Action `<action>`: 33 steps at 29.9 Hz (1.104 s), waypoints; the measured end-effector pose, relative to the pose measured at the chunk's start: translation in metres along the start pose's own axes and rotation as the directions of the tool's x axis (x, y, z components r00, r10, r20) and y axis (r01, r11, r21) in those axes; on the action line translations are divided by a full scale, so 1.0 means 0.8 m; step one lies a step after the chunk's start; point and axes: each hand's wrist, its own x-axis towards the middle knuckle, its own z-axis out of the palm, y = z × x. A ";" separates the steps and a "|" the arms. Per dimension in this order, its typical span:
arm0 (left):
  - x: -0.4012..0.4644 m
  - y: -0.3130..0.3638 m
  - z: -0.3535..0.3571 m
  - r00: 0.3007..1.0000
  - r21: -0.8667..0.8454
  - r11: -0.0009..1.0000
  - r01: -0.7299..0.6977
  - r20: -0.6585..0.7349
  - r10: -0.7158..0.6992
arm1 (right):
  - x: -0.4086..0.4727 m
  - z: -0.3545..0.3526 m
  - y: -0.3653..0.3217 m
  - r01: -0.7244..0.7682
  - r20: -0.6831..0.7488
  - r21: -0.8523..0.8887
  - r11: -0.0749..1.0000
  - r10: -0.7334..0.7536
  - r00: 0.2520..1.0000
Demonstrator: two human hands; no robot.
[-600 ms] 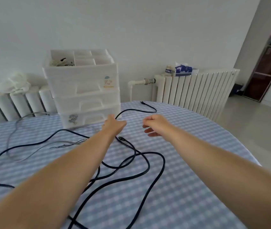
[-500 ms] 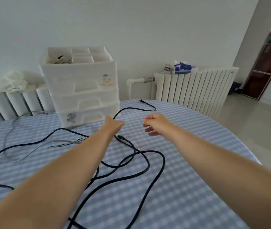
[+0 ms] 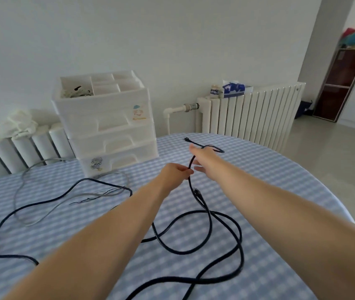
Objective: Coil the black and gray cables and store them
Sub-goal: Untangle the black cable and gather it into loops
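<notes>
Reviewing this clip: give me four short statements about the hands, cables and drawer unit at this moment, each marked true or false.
1. The left hand pinches the black cable. True.
2. The gray cable is already coiled in a drawer. False: it lies loose on the table.
3. The drawer unit stands on the table. True.
4. The right hand rests flat by the near table edge. False: it reaches toward the cable's far end.

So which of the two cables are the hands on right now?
The black cable. The left hand pinches it and the right hand reaches along it near its far end. The gray cable lies untouched on the table, left of both hands.
</notes>
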 end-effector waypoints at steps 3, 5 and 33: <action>-0.006 0.010 -0.002 0.999 0.094 0.994 -0.046 0.007 0.045 | -0.009 -0.004 -0.023 -0.027 -0.059 0.193 0.981 0.039 0.997; -0.011 0.018 -0.010 0.997 0.180 0.981 -0.068 -0.030 0.074 | -0.018 -0.011 -0.027 -0.038 -0.095 0.163 0.986 0.054 0.994; -0.053 -0.019 -0.104 0.996 -0.940 0.330 0.086 0.076 -0.043 | -0.074 -0.047 0.032 0.477 -0.188 -0.643 0.599 -0.728 0.660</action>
